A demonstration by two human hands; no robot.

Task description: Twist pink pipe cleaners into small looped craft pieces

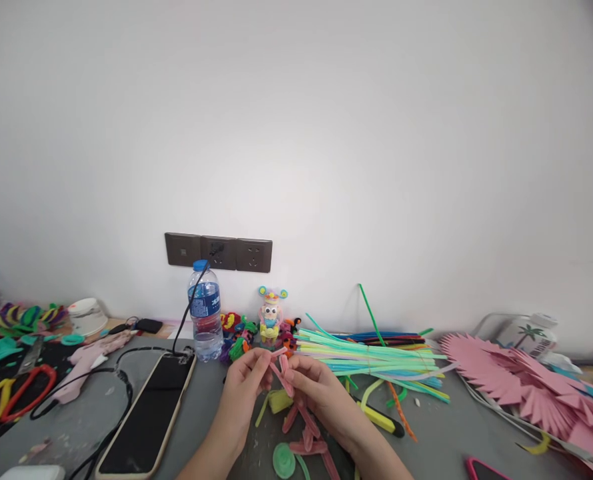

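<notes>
Between my two hands, above the grey mat, is a pink pipe cleaner (284,381) bent into a loop. My left hand (250,377) pinches one end of it between thumb and fingertips. My right hand (309,380) grips the folded part, its thumb lying along the loop. Below them lie several bent pink pipe cleaners (309,427) and a light green coil (283,460). A yellow folded piece (279,401) rests just under my hands. Behind them stands a small figure with big eyes (270,317).
A bundle of pastel pipe cleaners (371,357) lies behind on the right, with a yellow-handled tool (380,419) before it. Pink folded paper (521,393) spreads far right. Left are a water bottle (205,313), a phone (149,413) with its cable, a pink glue gun (84,363) and scissors (29,390).
</notes>
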